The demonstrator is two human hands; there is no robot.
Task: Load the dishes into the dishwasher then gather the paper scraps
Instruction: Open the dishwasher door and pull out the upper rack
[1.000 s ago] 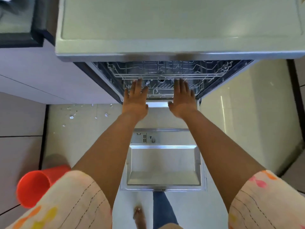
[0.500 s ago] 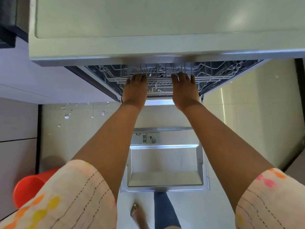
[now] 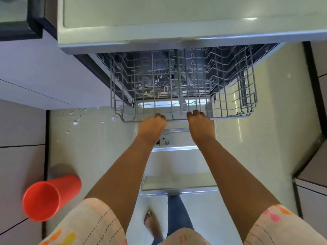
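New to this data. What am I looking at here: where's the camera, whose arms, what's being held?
There is no robot here. A person wears one wide-angle camera on the head, so the single view looks forward and down along their own bare arms.

Both hands, left hand and right hand, have their fingers curled over the front edge of a grey wire dishwasher rack, which sticks out of the open dishwasher over the lowered door. That grip is the only thing held. The rack looks empty, no dishes in it.

On the pale floor, small white paper scraps lie to the left of the rack. An orange cup lies on its side further to the left and nearer to the person, mouth towards the camera. The person's bare foot shows at the bottom.
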